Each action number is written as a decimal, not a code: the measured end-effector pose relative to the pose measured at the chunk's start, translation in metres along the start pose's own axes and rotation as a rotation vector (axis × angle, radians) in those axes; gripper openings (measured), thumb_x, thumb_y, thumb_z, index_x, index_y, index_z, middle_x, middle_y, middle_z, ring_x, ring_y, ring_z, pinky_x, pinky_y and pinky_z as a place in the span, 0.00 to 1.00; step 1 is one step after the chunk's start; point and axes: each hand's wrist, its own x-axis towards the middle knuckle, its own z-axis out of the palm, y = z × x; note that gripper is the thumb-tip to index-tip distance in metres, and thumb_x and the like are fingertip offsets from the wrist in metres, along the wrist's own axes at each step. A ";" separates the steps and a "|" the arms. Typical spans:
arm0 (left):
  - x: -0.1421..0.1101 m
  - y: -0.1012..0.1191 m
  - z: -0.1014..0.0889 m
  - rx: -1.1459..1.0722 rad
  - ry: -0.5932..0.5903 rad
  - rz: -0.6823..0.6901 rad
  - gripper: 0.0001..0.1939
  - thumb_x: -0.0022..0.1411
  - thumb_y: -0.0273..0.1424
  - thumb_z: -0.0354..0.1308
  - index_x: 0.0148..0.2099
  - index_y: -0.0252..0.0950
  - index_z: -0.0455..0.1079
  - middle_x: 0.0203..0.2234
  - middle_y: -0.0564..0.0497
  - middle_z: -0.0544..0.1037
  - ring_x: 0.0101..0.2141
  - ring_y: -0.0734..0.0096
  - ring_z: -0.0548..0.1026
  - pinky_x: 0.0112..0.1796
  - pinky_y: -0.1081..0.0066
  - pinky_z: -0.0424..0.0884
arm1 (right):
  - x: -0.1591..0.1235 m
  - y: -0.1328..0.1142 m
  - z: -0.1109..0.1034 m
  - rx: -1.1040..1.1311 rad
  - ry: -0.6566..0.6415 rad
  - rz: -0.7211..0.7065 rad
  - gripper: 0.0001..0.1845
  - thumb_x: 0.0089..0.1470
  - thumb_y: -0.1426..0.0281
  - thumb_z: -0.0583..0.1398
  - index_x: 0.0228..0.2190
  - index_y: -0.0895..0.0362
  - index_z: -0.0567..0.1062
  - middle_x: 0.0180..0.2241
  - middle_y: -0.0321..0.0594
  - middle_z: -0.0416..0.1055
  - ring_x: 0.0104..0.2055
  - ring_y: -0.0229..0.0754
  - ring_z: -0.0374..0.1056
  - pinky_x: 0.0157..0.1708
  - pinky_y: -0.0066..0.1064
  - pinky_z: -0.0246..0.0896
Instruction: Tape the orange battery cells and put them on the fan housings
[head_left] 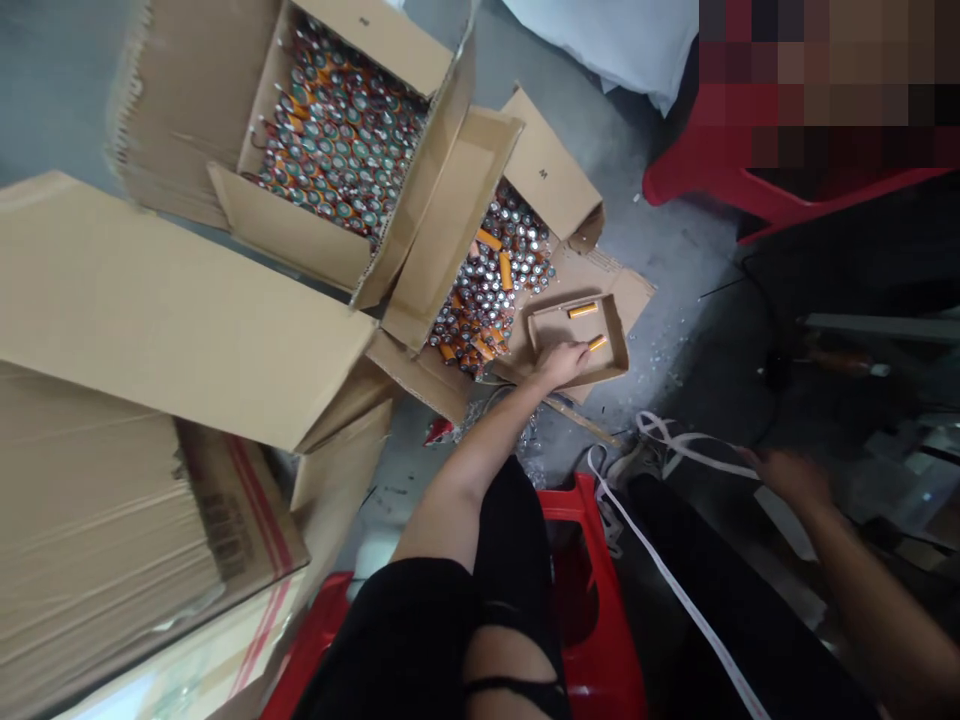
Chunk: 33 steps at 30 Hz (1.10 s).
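Observation:
My left hand [561, 362] reaches down into a small shallow cardboard tray [616, 345] on the floor, its fingers closed on an orange battery [597, 343]. A second orange battery [582, 310] lies loose in the same tray. My right hand [787, 474] hangs at the right, blurred, touching a white strap [679, 440]; its fingers are smeared. Beside the tray stands an open carton of several upright batteries [487, 285].
A bigger open carton of batteries [337, 130] sits at the top left. Closed cardboard boxes [135, 400] fill the left side. I sit on a red stool [592, 600]; another red stool [720, 180] and a white sack [622, 40] are at the top right.

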 end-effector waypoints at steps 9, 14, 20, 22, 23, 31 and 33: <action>0.041 -0.048 -0.094 -0.188 0.790 -0.473 0.36 0.69 0.35 0.64 0.76 0.34 0.62 0.79 0.30 0.55 0.78 0.32 0.50 0.74 0.33 0.50 | 0.126 -0.276 0.109 0.024 -0.246 -0.730 0.29 0.66 0.67 0.58 0.66 0.61 0.73 0.68 0.60 0.69 0.72 0.60 0.63 0.73 0.55 0.60; 0.029 -0.075 -0.092 -0.125 0.739 -0.347 0.24 0.73 0.35 0.58 0.69 0.45 0.73 0.78 0.41 0.62 0.76 0.37 0.56 0.73 0.29 0.49 | 0.140 -0.413 0.164 -0.092 -0.382 -0.610 0.42 0.64 0.68 0.64 0.75 0.57 0.61 0.78 0.58 0.48 0.74 0.71 0.54 0.72 0.60 0.55; 0.005 -0.092 -0.097 -0.021 0.644 -0.275 0.22 0.75 0.34 0.51 0.64 0.46 0.78 0.75 0.41 0.68 0.72 0.37 0.63 0.70 0.31 0.58 | 0.141 -0.439 0.179 -0.108 -0.395 -0.510 0.38 0.68 0.72 0.58 0.75 0.60 0.58 0.78 0.61 0.47 0.73 0.68 0.55 0.72 0.55 0.56; 0.002 -0.088 -0.104 -0.012 0.614 -0.295 0.22 0.72 0.33 0.51 0.62 0.44 0.80 0.73 0.38 0.70 0.71 0.31 0.64 0.67 0.27 0.60 | 0.137 -0.439 0.172 -0.109 -0.390 -0.491 0.36 0.69 0.73 0.56 0.74 0.61 0.58 0.78 0.61 0.49 0.72 0.64 0.59 0.70 0.51 0.59; 0.000 -0.084 -0.107 -0.014 0.602 -0.297 0.22 0.71 0.33 0.51 0.60 0.43 0.81 0.72 0.36 0.71 0.70 0.30 0.65 0.65 0.26 0.62 | 0.135 -0.439 0.167 -0.109 -0.388 -0.478 0.36 0.68 0.72 0.56 0.74 0.63 0.58 0.77 0.62 0.51 0.71 0.63 0.61 0.69 0.50 0.61; -0.017 -0.070 -0.108 -0.363 0.718 -0.120 0.20 0.53 0.48 0.46 0.34 0.78 0.80 0.46 0.80 0.86 0.69 0.42 0.70 0.63 0.36 0.62 | 0.128 -0.430 0.161 -0.047 -0.318 -0.357 0.42 0.59 0.63 0.60 0.72 0.52 0.61 0.73 0.49 0.67 0.69 0.63 0.68 0.59 0.49 0.72; -0.018 -0.072 -0.104 -0.396 0.755 -0.008 0.19 0.45 0.50 0.46 0.28 0.81 0.77 0.43 0.88 0.84 0.64 0.43 0.77 0.59 0.42 0.66 | 0.129 -0.424 0.172 0.040 -0.314 -0.332 0.41 0.58 0.57 0.59 0.70 0.47 0.62 0.74 0.43 0.66 0.70 0.62 0.68 0.63 0.51 0.70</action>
